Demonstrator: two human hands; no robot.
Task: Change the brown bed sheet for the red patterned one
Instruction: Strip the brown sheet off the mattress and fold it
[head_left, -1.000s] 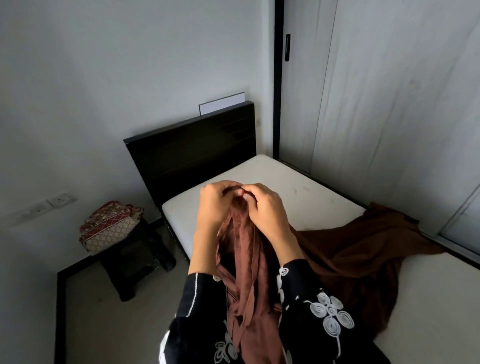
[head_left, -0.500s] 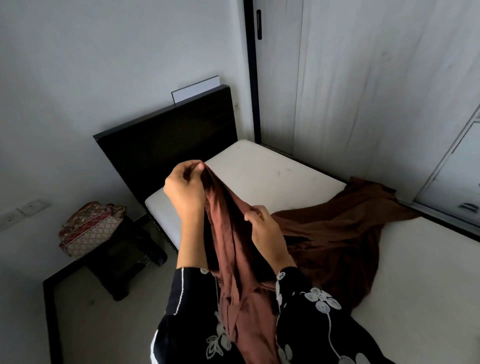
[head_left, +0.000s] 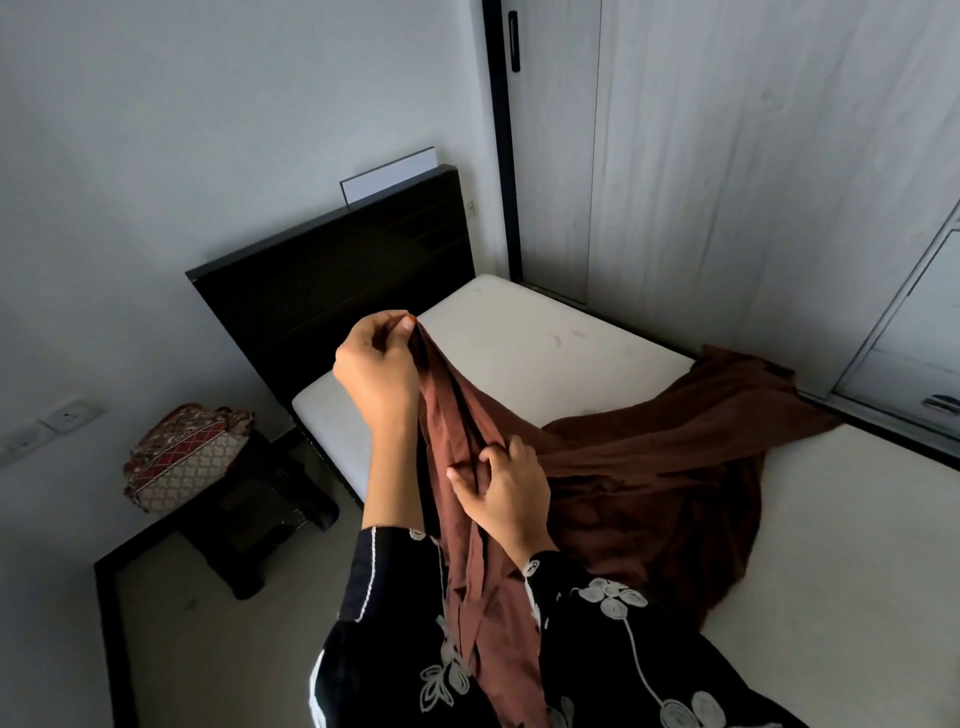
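Note:
The brown bed sheet (head_left: 670, 457) lies bunched across the middle of the bare white mattress (head_left: 524, 343), with one end pulled up in front of me. My left hand (head_left: 376, 369) holds that end high, pinching the edge between thumb and fingers. Lower down, my right hand (head_left: 501, 491) pinches a fold of the same sheet. The sheet hangs between my arms down to my lap. The folded red patterned sheet (head_left: 187, 454) rests on a dark stool (head_left: 254, 525) left of the bed.
A black headboard (head_left: 337, 275) stands against the white wall. Pale wardrobe doors (head_left: 753, 171) run along the far side of the bed. A wall socket (head_left: 67, 415) sits at the left. A strip of floor (head_left: 208, 649) lies between bed and wall.
My hands, together at the sheet's edge a second ago, have parted: the left stays high with the edge, the right has slid down the fabric. My view has turned right.

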